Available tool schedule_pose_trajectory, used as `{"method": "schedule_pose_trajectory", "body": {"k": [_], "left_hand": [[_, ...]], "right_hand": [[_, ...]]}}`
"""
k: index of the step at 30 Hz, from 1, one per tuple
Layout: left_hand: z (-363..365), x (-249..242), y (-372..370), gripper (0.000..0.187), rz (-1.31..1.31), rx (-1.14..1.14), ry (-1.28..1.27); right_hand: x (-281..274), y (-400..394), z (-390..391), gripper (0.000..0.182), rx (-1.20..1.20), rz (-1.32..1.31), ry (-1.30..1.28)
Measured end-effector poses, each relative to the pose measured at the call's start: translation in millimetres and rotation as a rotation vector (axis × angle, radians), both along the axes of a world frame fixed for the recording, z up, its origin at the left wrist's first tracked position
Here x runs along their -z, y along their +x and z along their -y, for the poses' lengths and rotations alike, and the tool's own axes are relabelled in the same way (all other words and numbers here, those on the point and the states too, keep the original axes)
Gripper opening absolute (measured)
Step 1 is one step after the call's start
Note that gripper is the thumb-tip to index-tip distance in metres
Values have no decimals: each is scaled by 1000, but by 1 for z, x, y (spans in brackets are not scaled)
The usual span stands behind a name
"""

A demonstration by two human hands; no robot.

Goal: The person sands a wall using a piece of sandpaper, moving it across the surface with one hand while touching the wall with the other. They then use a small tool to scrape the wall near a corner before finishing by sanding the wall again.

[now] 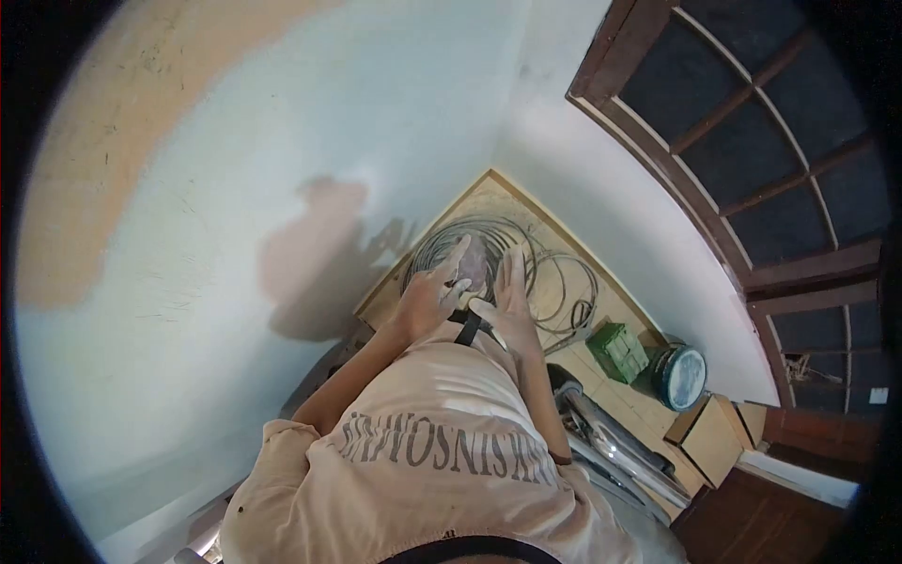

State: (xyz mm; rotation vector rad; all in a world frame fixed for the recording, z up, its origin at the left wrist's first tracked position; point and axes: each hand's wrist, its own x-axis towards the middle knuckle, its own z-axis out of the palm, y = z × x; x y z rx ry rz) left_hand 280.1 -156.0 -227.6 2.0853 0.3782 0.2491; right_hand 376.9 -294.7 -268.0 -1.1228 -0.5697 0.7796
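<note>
A dark brownish-purple piece (pixel 475 261), perhaps a sheet of sandpaper, lies between my two hands in front of my waist. My left hand (pixel 430 299) holds its left edge, with the fingers along it. At its right side, my right hand (pixel 510 308) has its fingers stretched out and the thumb apart, palm turned inward. Pale dust covers both hands. A black strap (pixel 468 328) hangs below them against my light shirt (pixel 451 395).
Coiled cable (pixel 566 291) lies on the tiled floor in the corner. To the right are a green box (pixel 617 352), a round bucket (pixel 680 377), a cardboard box (pixel 707 440) and shiny metal tubing (pixel 620 446). A patched wall (pixel 216 216) rises at left, a barred window (pixel 742 122) at upper right.
</note>
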Motion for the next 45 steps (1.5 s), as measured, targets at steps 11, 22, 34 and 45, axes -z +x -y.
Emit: {"method": "schedule_pose_trajectory", "body": {"k": [11, 22, 34, 45], "left_hand": [[4, 13, -18, 47, -125, 155, 109], [-5, 26, -13, 73, -17, 11, 48], [21, 8, 8, 44, -95, 24, -971], [-29, 63, 19, 31, 111, -544, -92]], "right_hand": [[15, -7, 3, 43, 103, -300, -104], [38, 18, 11, 30, 0, -193, -93], [14, 8, 2, 31, -23, -682, 38], [29, 5, 5, 41, -42, -592, -192]]}}
